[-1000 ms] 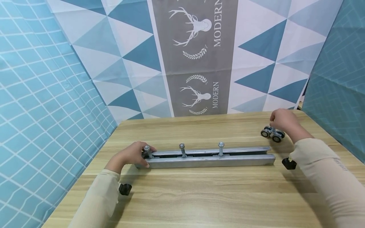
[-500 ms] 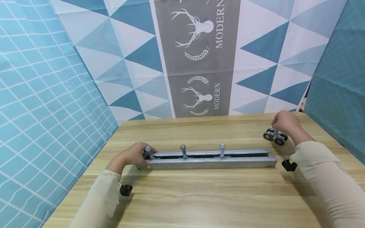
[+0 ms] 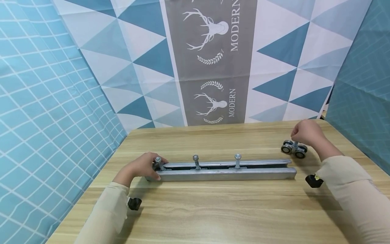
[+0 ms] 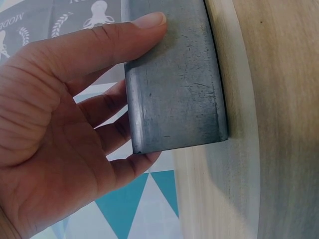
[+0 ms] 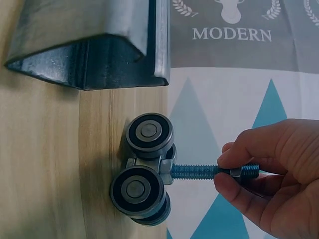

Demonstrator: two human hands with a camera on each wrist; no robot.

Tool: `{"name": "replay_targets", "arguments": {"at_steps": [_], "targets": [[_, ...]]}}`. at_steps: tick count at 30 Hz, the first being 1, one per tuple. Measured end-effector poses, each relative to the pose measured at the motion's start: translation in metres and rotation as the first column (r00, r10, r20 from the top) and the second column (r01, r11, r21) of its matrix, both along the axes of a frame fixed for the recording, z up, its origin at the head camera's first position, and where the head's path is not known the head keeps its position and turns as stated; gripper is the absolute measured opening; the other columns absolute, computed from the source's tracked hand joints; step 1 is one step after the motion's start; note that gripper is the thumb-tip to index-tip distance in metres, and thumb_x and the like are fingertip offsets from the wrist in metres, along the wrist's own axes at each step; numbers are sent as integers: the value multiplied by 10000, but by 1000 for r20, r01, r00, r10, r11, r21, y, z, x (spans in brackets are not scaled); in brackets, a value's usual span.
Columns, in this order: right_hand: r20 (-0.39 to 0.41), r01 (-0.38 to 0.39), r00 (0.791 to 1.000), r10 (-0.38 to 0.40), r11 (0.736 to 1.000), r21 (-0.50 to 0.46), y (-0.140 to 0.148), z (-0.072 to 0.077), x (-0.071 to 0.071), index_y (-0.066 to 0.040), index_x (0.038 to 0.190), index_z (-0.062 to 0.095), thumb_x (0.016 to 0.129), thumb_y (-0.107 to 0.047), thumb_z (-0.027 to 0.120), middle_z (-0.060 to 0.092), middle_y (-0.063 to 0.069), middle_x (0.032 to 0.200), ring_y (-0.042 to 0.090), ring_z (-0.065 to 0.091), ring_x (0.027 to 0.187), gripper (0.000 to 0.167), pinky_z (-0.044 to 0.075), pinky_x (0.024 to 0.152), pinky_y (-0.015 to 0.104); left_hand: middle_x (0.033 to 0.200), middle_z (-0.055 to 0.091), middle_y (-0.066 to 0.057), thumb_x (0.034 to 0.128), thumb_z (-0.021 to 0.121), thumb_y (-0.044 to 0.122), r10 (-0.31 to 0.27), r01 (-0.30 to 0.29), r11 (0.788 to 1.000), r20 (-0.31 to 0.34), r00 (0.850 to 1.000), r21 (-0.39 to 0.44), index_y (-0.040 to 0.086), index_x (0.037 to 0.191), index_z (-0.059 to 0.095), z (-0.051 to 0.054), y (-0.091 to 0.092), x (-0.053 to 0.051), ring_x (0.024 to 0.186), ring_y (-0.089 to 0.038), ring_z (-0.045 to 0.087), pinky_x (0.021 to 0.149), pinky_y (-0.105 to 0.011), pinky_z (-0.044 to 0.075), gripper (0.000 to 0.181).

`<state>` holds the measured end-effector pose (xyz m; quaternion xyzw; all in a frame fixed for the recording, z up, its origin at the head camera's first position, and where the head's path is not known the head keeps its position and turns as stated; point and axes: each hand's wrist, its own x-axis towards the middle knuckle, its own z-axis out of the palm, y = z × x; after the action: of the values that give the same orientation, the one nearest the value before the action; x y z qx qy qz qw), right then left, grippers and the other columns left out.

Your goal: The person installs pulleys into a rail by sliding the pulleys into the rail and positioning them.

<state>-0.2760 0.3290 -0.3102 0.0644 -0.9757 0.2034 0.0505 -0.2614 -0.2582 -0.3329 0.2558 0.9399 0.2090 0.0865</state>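
Observation:
A steel C-shaped rail (image 3: 225, 174) lies across the table, its slot facing up. Three threaded bolts, such as the middle bolt (image 3: 196, 162), stick up from the slot. My left hand (image 3: 142, 166) grips the rail's left end; in the left wrist view the thumb presses one side wall and the other fingers are mostly behind the rail. Past the rail's right end, my right hand (image 3: 309, 133) holds a four-wheeled roller trolley (image 3: 294, 149). In the right wrist view, thumb and fingers pinch its threaded bolt (image 5: 194, 172) near the nut. Its wheels are at the table surface; contact is unclear.
The wooden table (image 3: 213, 210) ends at a patterned curtain (image 3: 213, 67) behind. Blue checked cloth (image 3: 45, 101) hangs on the left, and teal cloth (image 3: 359, 101) on the right. The rail's open right end (image 5: 84, 64) faces the trolley's side.
My right hand and the roller trolley have come slightly down and nearer, and the right forearm has shifted a little right. The left hand keeps its grip on the rail.

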Motion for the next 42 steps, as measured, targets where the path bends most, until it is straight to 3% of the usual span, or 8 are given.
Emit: {"name": "replay_targets", "arguments": {"at_steps": [8, 20, 30, 42], "targets": [[-14, -33, 999, 33, 999, 8, -2, 4, 12, -138, 507, 439, 799, 21, 559, 292, -48, 498, 132, 239, 492, 354, 269, 517, 325, 1106, 652, -23, 628, 925, 129, -1, 1, 1000, -12, 1000, -3, 113, 1178, 710, -2, -1, 0, 1035, -235, 583, 861, -437, 499, 590], [-2, -53, 999, 53, 998, 27, 1, 10, 29, -29, 670, 666, 792, 10, 618, 577, 3, 621, 201, 468, 579, 137, 419, 555, 361, 1119, 646, -39, 636, 920, 119, 14, -14, 1000, 2, 1000, -2, 109, 1186, 706, -1, -1, 1, 1055, -253, 582, 869, -445, 499, 591], [-33, -95, 995, 97, 993, 70, 3, 12, 44, -36, 693, 691, 749, 24, 655, 608, -14, 652, 182, 510, 585, 89, 463, 554, 376, 1126, 647, -46, 633, 918, 110, 12, -12, 1000, -10, 1000, -14, 105, 1186, 708, 1, 0, 2, 1065, -261, 577, 883, -457, 491, 591], [22, -128, 992, 127, 991, 49, 2, 13, 61, -40, 720, 699, 730, 43, 695, 620, -9, 696, 175, 519, 600, 84, 464, 539, 360, 1125, 650, -43, 638, 916, 107, 1, -1, 1000, -9, 1000, -10, 94, 1191, 703, 0, 1, 2, 1066, -256, 579, 881, -451, 493, 593]]}}
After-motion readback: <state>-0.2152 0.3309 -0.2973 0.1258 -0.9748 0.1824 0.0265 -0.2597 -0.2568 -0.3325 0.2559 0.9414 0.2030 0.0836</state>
